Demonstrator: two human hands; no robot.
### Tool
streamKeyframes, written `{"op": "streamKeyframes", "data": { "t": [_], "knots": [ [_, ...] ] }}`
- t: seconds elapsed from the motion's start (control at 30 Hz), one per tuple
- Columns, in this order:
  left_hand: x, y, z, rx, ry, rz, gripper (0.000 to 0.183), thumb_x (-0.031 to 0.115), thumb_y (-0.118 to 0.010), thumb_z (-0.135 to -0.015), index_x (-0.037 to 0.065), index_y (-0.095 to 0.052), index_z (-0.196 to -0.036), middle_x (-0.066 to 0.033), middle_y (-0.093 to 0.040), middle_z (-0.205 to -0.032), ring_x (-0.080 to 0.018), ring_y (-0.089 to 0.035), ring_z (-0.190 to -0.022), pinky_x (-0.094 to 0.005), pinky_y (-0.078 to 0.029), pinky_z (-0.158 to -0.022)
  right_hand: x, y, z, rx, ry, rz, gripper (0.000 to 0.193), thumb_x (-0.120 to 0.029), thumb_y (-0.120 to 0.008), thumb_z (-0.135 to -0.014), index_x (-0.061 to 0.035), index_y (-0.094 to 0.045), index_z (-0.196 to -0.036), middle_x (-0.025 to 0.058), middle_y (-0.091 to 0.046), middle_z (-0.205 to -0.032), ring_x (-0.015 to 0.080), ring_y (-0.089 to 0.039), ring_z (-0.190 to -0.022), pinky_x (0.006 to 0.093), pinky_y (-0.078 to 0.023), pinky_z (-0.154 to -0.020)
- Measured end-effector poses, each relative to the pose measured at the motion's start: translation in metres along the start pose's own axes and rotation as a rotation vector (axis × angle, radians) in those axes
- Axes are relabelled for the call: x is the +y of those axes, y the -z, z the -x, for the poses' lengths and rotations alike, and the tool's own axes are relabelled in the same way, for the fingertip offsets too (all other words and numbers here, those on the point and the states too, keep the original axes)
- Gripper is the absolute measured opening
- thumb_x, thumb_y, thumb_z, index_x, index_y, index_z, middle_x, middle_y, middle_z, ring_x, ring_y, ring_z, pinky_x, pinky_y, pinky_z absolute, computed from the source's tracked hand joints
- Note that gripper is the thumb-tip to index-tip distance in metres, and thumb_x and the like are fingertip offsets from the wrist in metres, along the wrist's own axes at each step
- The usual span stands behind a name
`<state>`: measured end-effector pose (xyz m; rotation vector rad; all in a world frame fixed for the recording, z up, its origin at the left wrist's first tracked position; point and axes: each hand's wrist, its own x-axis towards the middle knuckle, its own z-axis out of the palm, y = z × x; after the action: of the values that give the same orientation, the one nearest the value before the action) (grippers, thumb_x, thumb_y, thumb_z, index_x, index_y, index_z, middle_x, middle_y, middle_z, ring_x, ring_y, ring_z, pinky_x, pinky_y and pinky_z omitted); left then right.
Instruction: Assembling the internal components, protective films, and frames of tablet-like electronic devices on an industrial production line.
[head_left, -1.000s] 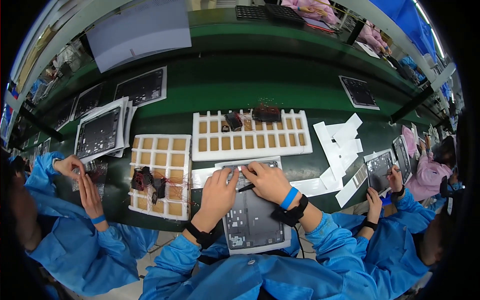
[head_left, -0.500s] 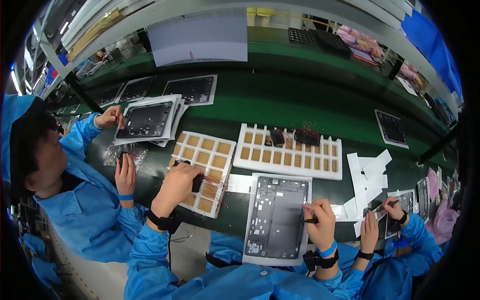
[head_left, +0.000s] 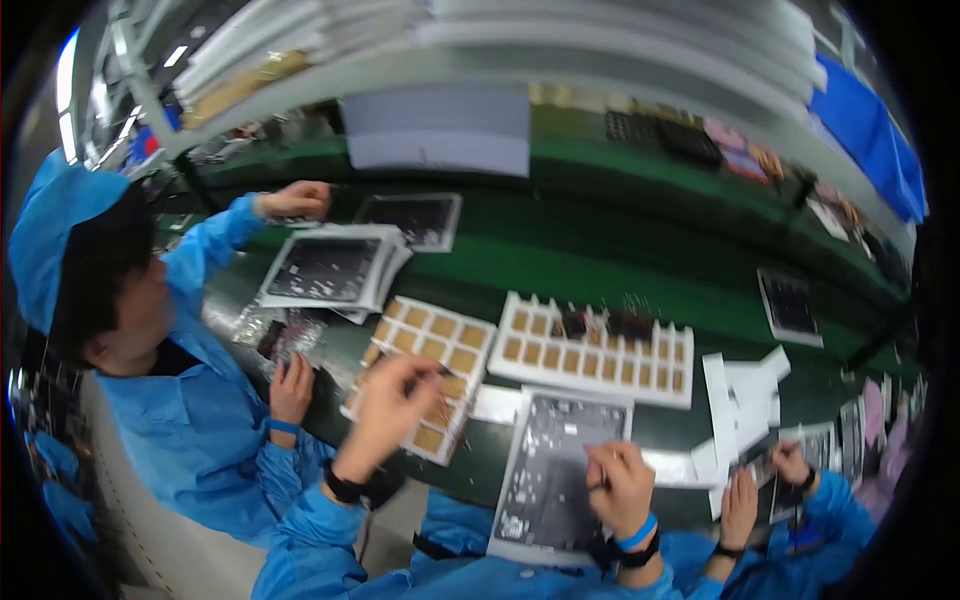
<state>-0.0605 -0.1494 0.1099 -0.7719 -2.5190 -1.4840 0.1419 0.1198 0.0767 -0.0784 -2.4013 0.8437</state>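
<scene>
My left hand [head_left: 392,410] is over the left white foam tray [head_left: 372,398], thumb and fingers pinched together. Something small and dark shows at its fingertips, too blurred to name; thin reddish wires [head_left: 442,410] lie just below them. My right hand [head_left: 622,485] is curled above the right part of a dark grey tablet-shaped panel [head_left: 550,460], which rests on a white sheet at the table's near edge. A small dark item sits in its fingers, its kind unclear. Small white pieces dot the panel's left side and lower corner.
A second foam tray [head_left: 600,370] with black wired parts [head_left: 632,325] stands behind the panel. To the left, a co-worker's hand [head_left: 292,388] is by a clear plastic bag, near stacked panels [head_left: 325,268]. White strips [head_left: 740,400] and another person's hands [head_left: 738,510] are at right.
The view has shifted and blurred. My left hand has lifted off the black wired part it was on. My right hand has moved in over the panel. The co-worker's far hand has left the stacked panels.
</scene>
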Motion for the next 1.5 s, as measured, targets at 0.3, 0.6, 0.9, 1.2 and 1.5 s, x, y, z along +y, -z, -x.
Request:
{"op": "streamKeyframes", "data": {
  "t": [0.3,0.6,0.9,1.2,1.5],
  "knots": [
    [0.048,-0.104,0.049,-0.596,0.268,0.291,0.024,0.014,-0.071,-0.095,0.002,-0.068,-0.115,-0.0121,-0.071,-0.094,-0.0204,-0.069,-0.082,-0.0324,-0.054,-0.073,-0.003,-0.034,0.005,-0.035,-0.171,-0.242,0.026,-0.001,-0.074,-0.085,-0.0039,-0.073,-0.111,0.0145,-0.075,-0.095,0.0231,-0.068,-0.063,0.0337,-0.055,-0.059],
    [0.018,-0.095,0.039,-0.221,-0.131,0.1,0.038,0.013,-0.074,-0.089,0.001,-0.059,-0.123,-0.018,-0.066,-0.111,-0.0304,-0.065,-0.103,-0.0392,-0.052,-0.09,0.017,-0.065,-0.007,0.001,-0.636,-0.876,0.016,-0.009,-0.071,-0.096,-0.0009,-0.066,-0.108,-0.0048,-0.062,-0.08,0.0011,-0.043,-0.061,0.0201,-0.033,-0.052],
    [-0.003,-0.042,0.021,-0.033,-0.125,-0.17,0.017,0.003,-0.067,-0.088,0.002,-0.067,-0.104,-0.0146,-0.068,-0.104,-0.0342,-0.063,-0.099,-0.0415,-0.051,-0.086,0.02,-0.042,-0.029,-0.054,-0.699,-1.099,0.024,-0.013,-0.065,-0.101,0.001,-0.055,-0.118,0.0066,-0.072,-0.098,0.0025,-0.051,-0.064,0.0195,-0.041,-0.056],
    [0.034,-0.114,0.015,-0.666,0.256,0.606,0.028,0.006,-0.066,-0.098,-0.002,-0.06,-0.125,-0.0063,-0.072,-0.098,-0.0105,-0.068,-0.081,-0.0238,-0.053,-0.073,0.01,-0.029,-0.026,-0.201,-0.569,-0.77,0.037,-0.016,-0.07,-0.097,-0.0047,-0.063,-0.131,0.0027,-0.069,-0.086,0.0086,-0.06,-0.078,0.025,-0.05,-0.073],
    [0.025,-0.168,0.021,-0.711,0.629,0.863,0.015,0.009,-0.066,-0.099,0.0,-0.062,-0.11,-0.0069,-0.07,-0.087,-0.0115,-0.066,-0.073,-0.0249,-0.053,-0.067,0.046,-0.002,0.006,-0.001,0.057,0.09,0.028,-0.001,-0.076,-0.077,-0.0096,-0.076,-0.104,0.0049,-0.071,-0.085,0.0215,-0.071,-0.072,0.0327,-0.057,-0.061]
  ]
}}
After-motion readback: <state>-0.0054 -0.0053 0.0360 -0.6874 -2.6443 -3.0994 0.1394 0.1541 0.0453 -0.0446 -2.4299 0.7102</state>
